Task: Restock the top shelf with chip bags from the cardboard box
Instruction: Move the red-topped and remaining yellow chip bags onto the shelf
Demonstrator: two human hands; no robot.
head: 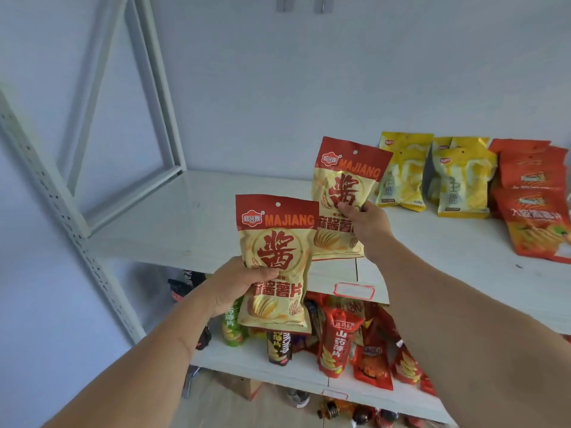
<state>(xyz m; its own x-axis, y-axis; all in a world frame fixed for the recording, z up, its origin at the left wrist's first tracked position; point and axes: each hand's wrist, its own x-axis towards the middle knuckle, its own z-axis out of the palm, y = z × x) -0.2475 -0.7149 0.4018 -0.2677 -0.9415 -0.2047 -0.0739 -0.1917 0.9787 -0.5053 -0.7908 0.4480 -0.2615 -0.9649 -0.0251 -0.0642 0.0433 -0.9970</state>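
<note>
I hold two matching chip bags, cream with a red "MAJIANG" top band. My left hand (238,282) grips one bag (275,242) by its left edge, upright, in front of the top shelf's front edge. My right hand (364,223) grips the other bag (346,186) at its right side, upright over the white top shelf (191,217). On that shelf at the right stand yellow bags (460,180) and orange-red bags (534,205). A corner of a cardboard box (238,386) shows on the floor below the lower shelf.
The shelf's left half is bare white board, bounded by a white metal frame (145,88) and a perforated upright (61,211). A lower shelf (253,366) carries several mixed snack bags. Two hooks (304,3) hang on the wall above.
</note>
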